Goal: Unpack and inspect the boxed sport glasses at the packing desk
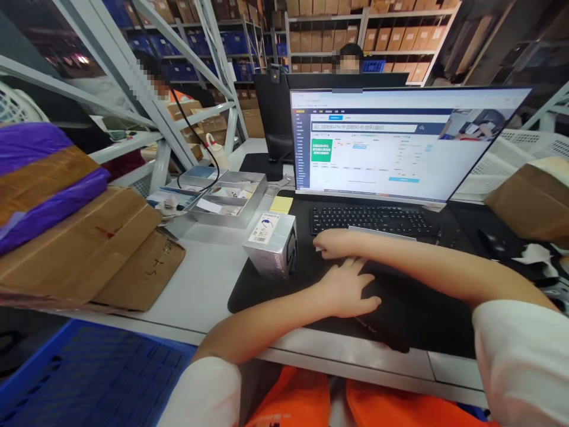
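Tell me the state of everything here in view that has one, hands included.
Left hand: open, fingers spread.
Right hand: curled; whether it grips anything is unclear.
Silver box: closed, upright, labeled on top.
Monitor: on, showing a page.
Keyboard: flat before the monitor.
Gray tray: open, holding small items.
Purple package: taped, resting on cardboard.

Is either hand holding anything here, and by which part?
The left hand is spread, gripping nothing visible. The right hand is curled, a pale scrap showing beneath it; whether that is held cannot be told.
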Available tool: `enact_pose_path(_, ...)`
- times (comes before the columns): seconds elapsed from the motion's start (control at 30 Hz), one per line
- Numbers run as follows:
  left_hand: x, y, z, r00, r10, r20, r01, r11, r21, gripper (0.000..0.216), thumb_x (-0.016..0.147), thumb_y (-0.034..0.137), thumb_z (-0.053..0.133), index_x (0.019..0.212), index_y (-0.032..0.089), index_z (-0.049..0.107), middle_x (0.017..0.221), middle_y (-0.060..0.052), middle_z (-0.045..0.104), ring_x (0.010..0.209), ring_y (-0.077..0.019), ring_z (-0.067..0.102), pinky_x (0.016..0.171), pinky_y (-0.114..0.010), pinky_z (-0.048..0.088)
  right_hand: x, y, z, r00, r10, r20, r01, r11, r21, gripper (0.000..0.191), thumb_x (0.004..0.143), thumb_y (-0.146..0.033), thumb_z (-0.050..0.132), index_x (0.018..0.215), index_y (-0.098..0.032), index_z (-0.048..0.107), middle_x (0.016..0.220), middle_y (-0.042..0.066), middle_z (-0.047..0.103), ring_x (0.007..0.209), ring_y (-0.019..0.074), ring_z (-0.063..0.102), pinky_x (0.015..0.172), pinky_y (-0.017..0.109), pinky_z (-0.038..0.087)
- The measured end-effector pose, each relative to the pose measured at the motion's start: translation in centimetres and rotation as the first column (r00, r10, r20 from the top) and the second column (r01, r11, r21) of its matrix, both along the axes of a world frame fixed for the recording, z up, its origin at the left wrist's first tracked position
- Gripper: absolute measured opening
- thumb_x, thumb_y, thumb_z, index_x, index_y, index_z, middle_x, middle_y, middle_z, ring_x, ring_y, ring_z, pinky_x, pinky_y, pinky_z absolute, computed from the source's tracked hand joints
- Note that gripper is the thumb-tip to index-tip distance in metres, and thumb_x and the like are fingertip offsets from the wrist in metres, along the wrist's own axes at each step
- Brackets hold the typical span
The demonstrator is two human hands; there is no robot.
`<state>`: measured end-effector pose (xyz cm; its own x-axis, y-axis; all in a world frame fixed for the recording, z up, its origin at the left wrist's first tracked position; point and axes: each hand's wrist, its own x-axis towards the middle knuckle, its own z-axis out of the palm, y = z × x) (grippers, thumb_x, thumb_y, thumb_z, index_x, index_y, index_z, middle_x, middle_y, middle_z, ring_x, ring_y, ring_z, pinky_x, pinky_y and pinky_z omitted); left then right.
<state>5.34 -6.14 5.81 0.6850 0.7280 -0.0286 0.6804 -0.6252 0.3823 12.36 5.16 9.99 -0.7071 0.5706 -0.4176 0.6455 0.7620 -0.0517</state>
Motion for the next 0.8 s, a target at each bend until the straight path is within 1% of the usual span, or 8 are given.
enact_pose_path(0.1, 0.0, 0.0, 0.4, 1.0, -0.011, -0.021, 0.01, 0.998, -0.056, 0.067, 0.095, 0.067, 0.041, 0.144, 0.024, 0.056, 0.17, -0.014, 0.023, 0.158, -0.0393, 0.016, 0.113, -0.065, 0.041, 3.8, -0.7, 2.0, 0.956, -0.083, -0.282, 0.094, 0.995, 0.026, 0.021, 0.084, -0.019, 0.058, 0.098, -0.015, 0.073, 0.095, 0.006, 0.073, 0.084, 0.0157, 0.064, 0.074, 0.023, 0.046)
enact_pose_path(0.17, 0.0, 0.0, 0.6, 0.999, -0.018, -0.03, 0.016, 0.998, -0.064, 0.068, 0.095, 0.067, 0.041, 0.145, 0.023, 0.055, 0.168, -0.016, 0.026, 0.159, -0.0385, 0.014, 0.112, -0.064, 0.042, 7.3, -1.9, 3.0, 0.829, -0.23, -0.51, 0.229, 0.971, -0.066, 0.018, 0.084, -0.021, 0.059, 0.096, -0.016, 0.072, 0.089, 0.004, 0.072, 0.08, 0.0153, 0.064, 0.074, 0.023, 0.047)
enact_pose_path(0.23, 0.0, 0.0, 0.8, 0.999, -0.021, -0.026, 0.02, 0.999, -0.03, 0.066, 0.095, 0.065, 0.042, 0.143, 0.022, 0.058, 0.167, -0.016, 0.03, 0.159, -0.0373, 0.015, 0.11, -0.063, 0.045, 11.0, -3.8, 3.4, 0.669, -0.372, -0.643, 0.33, 0.925, -0.191, 0.023, 0.086, -0.033, 0.063, 0.101, -0.019, 0.072, 0.088, 0.003, 0.073, 0.077, 0.0166, 0.065, 0.072, 0.026, 0.05)
enact_pose_path(0.37, 0.1, 0.1, 0.5, 1.0, -0.019, -0.009, 0.019, 1.0, 0.024, 0.061, 0.095, 0.061, 0.045, 0.14, 0.022, 0.06, 0.167, -0.014, 0.03, 0.16, -0.035, 0.016, 0.109, -0.058, 0.049, 17.0, -9.0, 2.9, 0.418, -0.435, -0.798, 0.42, 0.871, -0.255, 0.025, 0.084, -0.047, 0.072, 0.085, -0.022, 0.073, 0.086, 0.006, 0.073, 0.08, 0.0199, 0.068, 0.075, 0.031, 0.056)
enact_pose_path(0.47, 0.1, 0.3, 0.2, 1.0, -0.011, -0.006, 0.011, 1.0, 0.021, 0.061, 0.096, 0.06, 0.047, 0.142, 0.022, 0.06, 0.168, -0.014, 0.03, 0.16, -0.0335, 0.015, 0.114, -0.056, 0.046, 19.4, -12.8, 2.1, 0.319, -0.344, -0.883, 0.433, 0.882, -0.187, 0.02, 0.087, -0.041, 0.073, 0.079, -0.024, 0.069, 0.083, 0.006, 0.073, 0.078, 0.0196, 0.071, 0.072, 0.032, 0.059)
enact_pose_path(0.57, 0.2, 0.5, 0.0, 1.0, -0.01, -0.008, 0.01, 1.0, 0.022, 0.06, 0.097, 0.059, 0.047, 0.142, 0.023, 0.06, 0.168, -0.013, 0.03, 0.161, -0.0323, 0.014, 0.117, -0.054, 0.043, 20.6, -15.3, 1.4, 0.381, -0.098, -0.919, 0.441, 0.893, 0.088, 0.006, 0.09, -0.02, 0.07, 0.088, -0.026, 0.07, 0.09, 0.004, 0.075, 0.084, 0.0172, 0.073, 0.074, 0.029, 0.061)
enact_pose_path(0.67, 0.2, 0.5, 0.0, 1.0, -0.008, -0.023, 0.008, 1.0, 0.017, 0.059, 0.097, 0.058, 0.049, 0.143, 0.023, 0.06, 0.168, -0.012, 0.029, 0.161, -0.0319, 0.013, 0.12, -0.053, 0.041, 21.2, -16.5, 0.6, 0.441, 0.221, -0.87, 0.356, 0.847, 0.395, 0.027, 0.084, -0.003, 0.069, 0.1, -0.025, 0.071, 0.099, 0.004, 0.076, 0.088, 0.0157, 0.074, 0.074, 0.025, 0.062)
enact_pose_path(0.8, 0.2, 0.4, 0.2, 0.999, -0.004, -0.038, 0.004, 1.0, 0.021, 0.058, 0.097, 0.055, 0.05, 0.143, 0.021, 0.061, 0.168, -0.012, 0.03, 0.161, -0.0324, 0.014, 0.121, -0.054, 0.04, 21.6, -17.3, -0.2, 0.448, 0.361, -0.817, 0.358, 0.765, 0.535, 0.026, 0.081, 0.0, 0.072, 0.097, -0.02, 0.073, 0.109, 0.009, 0.074, 0.08, 0.0142, 0.072, 0.068, 0.024, 0.061)
